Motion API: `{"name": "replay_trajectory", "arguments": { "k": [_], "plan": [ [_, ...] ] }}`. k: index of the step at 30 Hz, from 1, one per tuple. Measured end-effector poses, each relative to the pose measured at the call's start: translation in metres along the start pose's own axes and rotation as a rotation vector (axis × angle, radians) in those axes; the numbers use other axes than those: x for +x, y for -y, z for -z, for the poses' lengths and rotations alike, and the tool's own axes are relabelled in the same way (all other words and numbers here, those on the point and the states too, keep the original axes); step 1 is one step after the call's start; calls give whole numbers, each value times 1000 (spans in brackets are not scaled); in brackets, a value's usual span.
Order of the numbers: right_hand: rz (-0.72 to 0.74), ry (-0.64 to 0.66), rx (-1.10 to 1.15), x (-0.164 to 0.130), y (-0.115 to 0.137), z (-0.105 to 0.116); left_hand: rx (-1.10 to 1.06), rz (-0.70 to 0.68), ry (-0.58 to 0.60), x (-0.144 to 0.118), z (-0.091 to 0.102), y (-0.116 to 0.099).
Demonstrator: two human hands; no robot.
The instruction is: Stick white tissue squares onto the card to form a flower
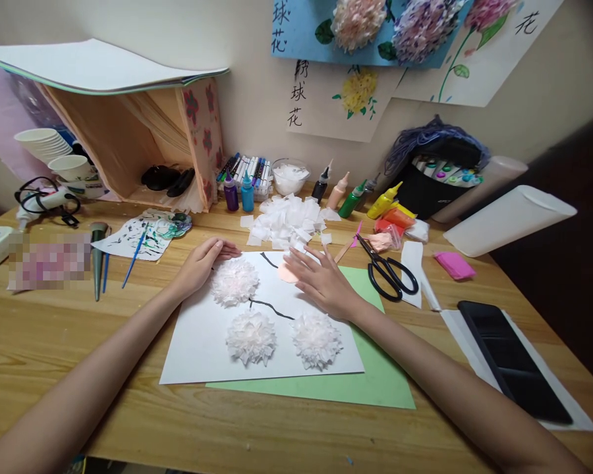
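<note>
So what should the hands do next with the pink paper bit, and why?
Probably press the pink paper piece flat under the right hand. It lies on the white sheet by the end of a black drawn stem with no flower, while the left hand steadies the sheet's top edge.

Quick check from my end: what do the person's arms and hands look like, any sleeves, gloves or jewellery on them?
Both forearms are bare as far as the picture shows, with no sleeves in view. The left hand and right hand wear no gloves, and no rings, watch or bracelet show. The fingers are slim, with short, unpainted nails.
</note>
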State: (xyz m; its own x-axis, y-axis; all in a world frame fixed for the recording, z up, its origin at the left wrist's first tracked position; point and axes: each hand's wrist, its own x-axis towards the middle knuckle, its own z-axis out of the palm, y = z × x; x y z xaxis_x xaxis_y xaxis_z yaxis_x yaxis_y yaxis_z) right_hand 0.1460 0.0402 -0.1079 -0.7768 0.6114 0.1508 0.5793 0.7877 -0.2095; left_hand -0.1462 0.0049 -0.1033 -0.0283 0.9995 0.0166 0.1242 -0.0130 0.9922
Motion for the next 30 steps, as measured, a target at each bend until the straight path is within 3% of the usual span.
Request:
{"name": "replay_trajectory", "arguments": {
  "k": [30],
  "plan": [
    [-20, -108, 41, -5, -10, -4, 16, -9, 18, 0, 1, 2]
  ]
}}
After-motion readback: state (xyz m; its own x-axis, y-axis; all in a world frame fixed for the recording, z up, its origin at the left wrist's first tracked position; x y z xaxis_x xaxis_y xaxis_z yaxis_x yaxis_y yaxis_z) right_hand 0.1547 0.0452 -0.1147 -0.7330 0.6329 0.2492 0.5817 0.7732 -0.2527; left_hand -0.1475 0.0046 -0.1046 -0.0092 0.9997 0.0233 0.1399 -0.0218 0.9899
